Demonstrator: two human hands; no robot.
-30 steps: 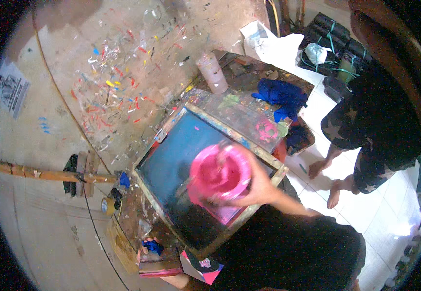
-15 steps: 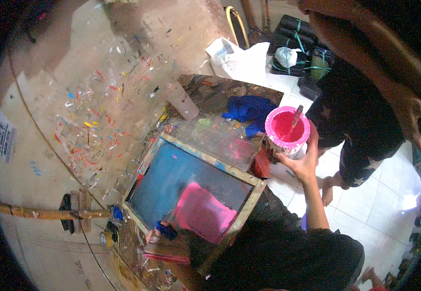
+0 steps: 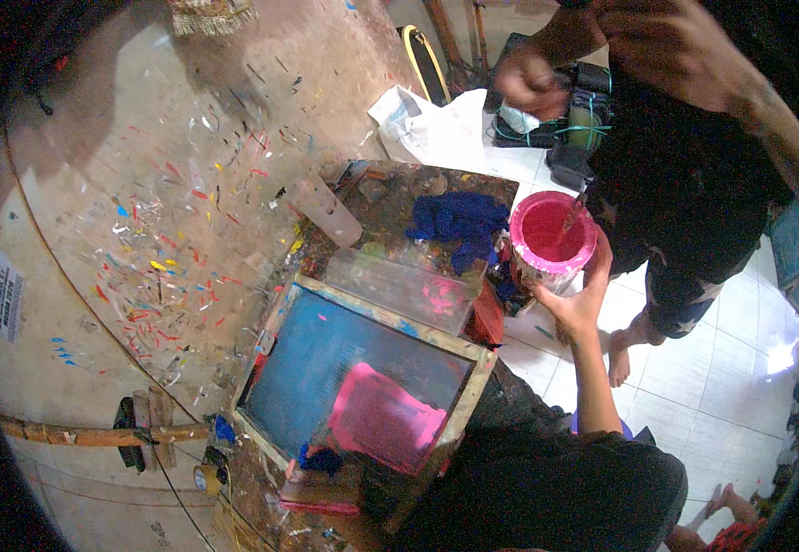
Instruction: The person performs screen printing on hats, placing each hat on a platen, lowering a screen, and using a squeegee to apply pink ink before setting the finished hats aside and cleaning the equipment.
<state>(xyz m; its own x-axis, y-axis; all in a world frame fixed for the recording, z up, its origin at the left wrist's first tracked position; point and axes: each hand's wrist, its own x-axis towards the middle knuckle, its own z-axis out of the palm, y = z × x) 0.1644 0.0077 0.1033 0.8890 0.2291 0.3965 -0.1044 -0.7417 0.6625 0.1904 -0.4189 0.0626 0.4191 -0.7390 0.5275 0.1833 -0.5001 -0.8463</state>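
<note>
My right hand [image 3: 580, 299] is closed around the lower side of a pink-rimmed paint tub [image 3: 516, 244], raised above the right edge of the table. Inside it is pink paint, and a paint-smeared stirring stick [image 3: 572, 217] leans on the rim. A wooden-framed printing screen [image 3: 390, 320] lies tilted on the table, with a wet pink ink patch [image 3: 383, 419] across its lower right part. Beside its near corner, my left hand [image 3: 293, 469] grips a squeegee [image 3: 318, 506] with a pink edge; its fingers are mostly hidden. A dark blue rag [image 3: 319, 458] is bunched there.
A blue cloth [image 3: 454, 221] and a translucent plastic container [image 3: 326, 213] sit on the table's far part. Another person [image 3: 684, 156] stands close at the right. White sacking [image 3: 431, 129] and dark bundles lie beyond. A bamboo pole [image 3: 96, 431] extends at left.
The tub has tipped slightly and its stick leans farther right. The other person's hand has swung in over the dark bundles. The whole view has shifted a little.
</note>
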